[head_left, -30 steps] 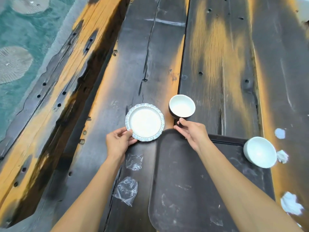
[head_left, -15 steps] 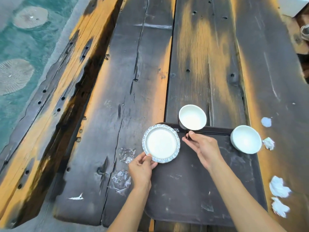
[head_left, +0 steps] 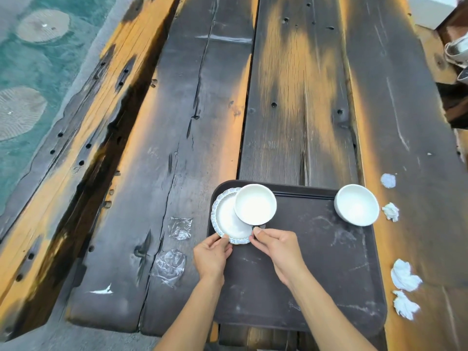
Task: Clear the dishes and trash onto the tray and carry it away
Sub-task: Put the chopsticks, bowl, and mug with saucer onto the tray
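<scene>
A dark brown tray [head_left: 316, 262] lies on the wooden table. At its far left corner sits a small white plate with a blue scalloped rim [head_left: 225, 220]. My left hand [head_left: 211, 254] pinches the plate's near edge. A white cup with a dark outside [head_left: 255, 203] is over the plate's right part, held at its near side by my right hand [head_left: 276, 245]. A second white bowl [head_left: 356, 205] rests on the tray's far right corner. Two crumpled clear plastic wrappers [head_left: 180, 228] [head_left: 170, 267] lie on the table left of the tray.
Several crumpled white tissues [head_left: 404, 276] [head_left: 390, 211] lie on the table right of the tray. A small white scrap [head_left: 102, 291] sits near the table's front left edge. A bench runs along the left, with teal floor beyond it.
Both hands moved right onto the tray: the plate now sits on its far left corner and the cup has come over the plate. The view shifted left.
</scene>
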`<state>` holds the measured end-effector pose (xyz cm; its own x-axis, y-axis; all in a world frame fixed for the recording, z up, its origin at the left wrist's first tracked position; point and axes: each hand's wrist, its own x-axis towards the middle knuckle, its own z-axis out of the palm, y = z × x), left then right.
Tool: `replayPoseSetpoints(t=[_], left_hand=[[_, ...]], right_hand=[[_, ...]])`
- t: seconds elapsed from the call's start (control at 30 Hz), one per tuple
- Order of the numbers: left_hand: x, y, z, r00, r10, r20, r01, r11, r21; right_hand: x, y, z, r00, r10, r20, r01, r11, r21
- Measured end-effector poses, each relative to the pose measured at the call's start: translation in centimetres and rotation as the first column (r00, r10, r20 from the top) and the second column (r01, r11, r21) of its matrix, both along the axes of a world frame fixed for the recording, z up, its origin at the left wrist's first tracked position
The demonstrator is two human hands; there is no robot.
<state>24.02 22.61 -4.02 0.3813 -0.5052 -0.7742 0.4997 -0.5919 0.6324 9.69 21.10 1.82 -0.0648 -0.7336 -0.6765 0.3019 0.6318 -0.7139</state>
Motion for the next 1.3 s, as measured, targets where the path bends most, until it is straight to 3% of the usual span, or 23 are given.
replayPoseSetpoints(t=[0.3, 0.7, 1.3], left_hand=[[0.5, 0.0, -0.6, 0.988, -0.139, 0.06, 0.138, 0.99, 0.03], [0.8, 0.2, -1.0, 0.979, -0.192, 0.062, 0.19, 0.981, 0.032], [1.0, 0.0, -1.1, 0.968, -0.238, 0.082, 0.234, 0.971, 0.053]], right_hand=[[2.8, 1.3, -1.6, 1.0, 0.01, 0.022, -0.011, 0.999, 0.045], [4.8, 1.8, -1.3, 0.967, -0.239, 0.087, 0.226, 0.964, 0.142], [4.7, 1.7, -2.3, 0.988, -0.153, 0.029, 0.146, 0.976, 0.164]])
